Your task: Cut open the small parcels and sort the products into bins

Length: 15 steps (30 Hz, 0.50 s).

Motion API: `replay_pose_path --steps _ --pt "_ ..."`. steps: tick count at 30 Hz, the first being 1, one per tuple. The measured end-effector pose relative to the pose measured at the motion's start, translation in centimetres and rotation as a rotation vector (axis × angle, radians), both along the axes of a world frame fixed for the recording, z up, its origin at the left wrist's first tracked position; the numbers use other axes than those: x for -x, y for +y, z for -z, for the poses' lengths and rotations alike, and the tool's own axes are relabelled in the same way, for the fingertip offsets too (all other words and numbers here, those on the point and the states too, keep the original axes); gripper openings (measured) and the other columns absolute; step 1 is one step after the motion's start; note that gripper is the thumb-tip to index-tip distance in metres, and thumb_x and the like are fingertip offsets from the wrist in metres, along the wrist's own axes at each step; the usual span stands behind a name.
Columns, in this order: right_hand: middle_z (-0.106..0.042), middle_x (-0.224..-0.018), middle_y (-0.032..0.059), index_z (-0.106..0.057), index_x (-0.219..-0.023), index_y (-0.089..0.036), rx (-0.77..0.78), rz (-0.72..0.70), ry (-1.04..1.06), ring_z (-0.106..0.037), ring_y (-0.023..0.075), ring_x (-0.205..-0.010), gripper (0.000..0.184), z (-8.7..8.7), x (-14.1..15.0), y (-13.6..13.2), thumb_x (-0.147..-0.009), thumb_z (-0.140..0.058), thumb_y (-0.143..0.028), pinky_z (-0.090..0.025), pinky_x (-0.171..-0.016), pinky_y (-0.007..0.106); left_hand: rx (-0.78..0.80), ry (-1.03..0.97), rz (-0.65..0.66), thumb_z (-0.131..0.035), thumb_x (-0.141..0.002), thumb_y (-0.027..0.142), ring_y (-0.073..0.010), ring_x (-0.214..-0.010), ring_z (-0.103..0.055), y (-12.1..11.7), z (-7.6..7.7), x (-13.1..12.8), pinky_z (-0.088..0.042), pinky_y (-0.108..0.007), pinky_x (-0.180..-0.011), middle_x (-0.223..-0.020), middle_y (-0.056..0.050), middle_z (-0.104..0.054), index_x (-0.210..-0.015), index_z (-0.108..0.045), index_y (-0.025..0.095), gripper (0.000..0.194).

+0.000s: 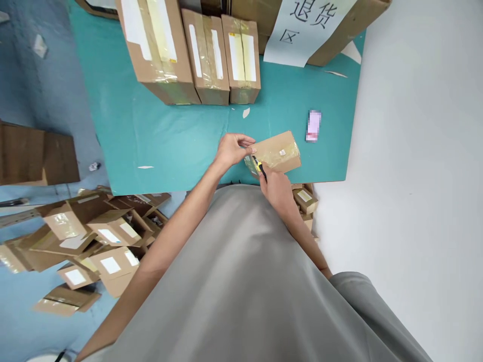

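Observation:
A small taped cardboard box (277,149) lies tilted near the front edge of the teal table. At its left end my left hand (232,151) holds the box's corner, with the thumb and fingers closed on the edge. My right hand (278,188) grips a yellow and black utility knife (260,166), whose tip is against the left end of the box, by the tape. Clear tape runs along the box's near side and over its ends. The blade itself is too small to make out.
Three taped boxes, including a large one (166,40), stand at the back of the teal table (162,136). Behind them is a carton with a printed sheet (302,30). A blurred phone-like object (313,125) lies right. Opened boxes (113,264) are piled on the floor.

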State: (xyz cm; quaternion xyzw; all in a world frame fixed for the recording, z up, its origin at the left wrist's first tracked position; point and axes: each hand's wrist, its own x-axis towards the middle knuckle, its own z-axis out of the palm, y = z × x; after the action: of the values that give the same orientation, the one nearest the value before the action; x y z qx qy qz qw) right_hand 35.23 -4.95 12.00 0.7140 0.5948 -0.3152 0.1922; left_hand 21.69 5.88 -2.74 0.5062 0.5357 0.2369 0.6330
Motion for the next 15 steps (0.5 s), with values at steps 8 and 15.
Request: replay_pose_path --steps 8,15 --pt "-0.082 -0.128 0.0241 -0.058 -0.164 -0.013 0.168 0.027 -0.074 -0.082 0.0376 -0.114 0.049 -1.5 0.9 -1.7 -0.118 -0.044 -0.025 -0.062 -0.095 0.044 -0.045 0.021 -0.008 -0.098 -0.074 0.034 -0.0283 -0.103 -0.083 -1.0 0.2 -0.2 -0.067 -0.05 -0.108 -0.105 -0.008 -0.088 -0.104 -0.089 0.019 0.034" --pt "-0.084 -0.115 0.0228 -0.059 -0.164 -0.016 0.054 0.042 0.046 -0.081 0.0413 -0.099 0.056 -1.6 -1.1 -3.7 -0.119 -0.041 -0.043 -0.061 -0.085 0.047 -0.05 0.029 -0.014 -0.094 -0.078 0.032 -0.0289 -0.109 -0.083 -1.3 -0.3 0.2 -0.066 -0.048 -0.108 -0.112 -0.011 -0.088 -0.109 -0.087 0.017 0.036"
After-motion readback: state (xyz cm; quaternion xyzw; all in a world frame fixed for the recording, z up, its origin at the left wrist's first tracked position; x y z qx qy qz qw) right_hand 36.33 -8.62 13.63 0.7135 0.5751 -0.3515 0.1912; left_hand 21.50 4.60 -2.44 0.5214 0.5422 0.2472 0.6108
